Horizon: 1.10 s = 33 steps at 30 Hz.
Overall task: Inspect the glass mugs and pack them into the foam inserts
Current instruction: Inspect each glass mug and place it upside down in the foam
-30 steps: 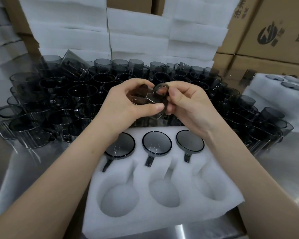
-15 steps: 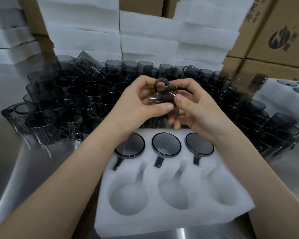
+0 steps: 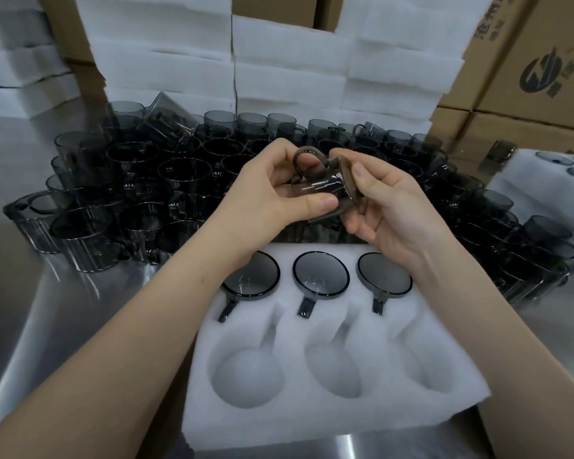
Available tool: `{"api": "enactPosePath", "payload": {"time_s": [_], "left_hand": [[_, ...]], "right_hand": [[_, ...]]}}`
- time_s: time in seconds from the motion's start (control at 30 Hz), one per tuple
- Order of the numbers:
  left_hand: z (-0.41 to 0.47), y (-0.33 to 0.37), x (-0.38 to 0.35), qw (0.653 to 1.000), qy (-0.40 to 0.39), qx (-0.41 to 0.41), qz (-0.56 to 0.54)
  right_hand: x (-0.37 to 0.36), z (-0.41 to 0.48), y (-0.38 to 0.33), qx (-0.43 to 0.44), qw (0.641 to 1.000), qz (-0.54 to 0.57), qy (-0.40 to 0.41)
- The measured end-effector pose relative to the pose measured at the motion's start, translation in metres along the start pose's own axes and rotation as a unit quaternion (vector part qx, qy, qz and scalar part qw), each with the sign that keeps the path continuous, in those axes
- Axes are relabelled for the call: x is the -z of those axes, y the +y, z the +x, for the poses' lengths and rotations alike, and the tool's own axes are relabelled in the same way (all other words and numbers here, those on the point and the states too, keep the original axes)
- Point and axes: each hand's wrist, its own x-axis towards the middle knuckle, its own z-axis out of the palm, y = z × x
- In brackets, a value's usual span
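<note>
Both hands hold one smoky glass mug (image 3: 322, 190) on its side above the foam, its handle loop pointing up. My left hand (image 3: 265, 197) wraps the mug's body, thumb across the front. My right hand (image 3: 388, 207) pinches its rim end from the right. Below lies a white foam insert (image 3: 332, 369) with two rows of three pockets. The far row holds three mugs (image 3: 320, 274) sunk in, handles toward me. The three near pockets hold nothing.
A dense crowd of dark glass mugs (image 3: 140, 180) covers the steel table (image 3: 47, 313) behind and to both sides. White foam stacks (image 3: 279, 61) and cardboard boxes (image 3: 537, 67) stand at the back. A second filled foam insert (image 3: 544, 180) sits at the right.
The mug has been turned in my hands, its handle now up and its rim end toward my right hand. The view has shifted so the foam insert sits further right.
</note>
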Motion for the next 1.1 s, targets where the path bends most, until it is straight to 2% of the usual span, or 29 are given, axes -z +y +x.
{"api": "enactPosePath", "payload": {"time_s": [0.17,0.33,0.43,0.53,0.6,0.73,0.83,1.0,1.1], "left_hand": [[0.000,0.000,0.002,0.998,0.025,0.020,-0.058],[-0.001,-0.001,0.002,0.999,0.006,0.019,-0.026],[-0.002,-0.001,0.001,1.000,0.000,0.016,0.017],[-0.003,0.002,-0.005,0.987,-0.004,0.001,0.163],[-0.003,0.002,-0.007,0.975,0.007,-0.007,0.221],[-0.002,0.004,-0.006,0.981,0.094,-0.020,0.170],[-0.002,0.006,-0.008,0.977,0.136,-0.014,0.163],[-0.005,0.008,-0.015,0.976,0.064,0.006,0.210],[-0.009,0.010,-0.019,0.990,0.006,0.040,0.139]], "right_hand": [[0.006,0.000,-0.004,-0.051,0.993,0.058,-0.092],[0.003,-0.002,-0.001,-0.034,0.997,0.039,-0.050],[0.002,0.000,0.001,-0.005,1.000,-0.030,-0.002],[0.000,0.000,0.003,0.030,0.986,-0.155,0.062],[-0.001,0.000,0.004,0.043,0.979,-0.183,0.080],[-0.008,-0.001,0.000,0.047,0.988,-0.141,0.049],[-0.012,-0.002,0.000,0.062,0.976,-0.207,0.025],[-0.015,-0.004,0.003,0.033,0.974,-0.224,-0.001],[-0.012,-0.002,0.005,0.019,0.974,-0.226,0.021]]}}
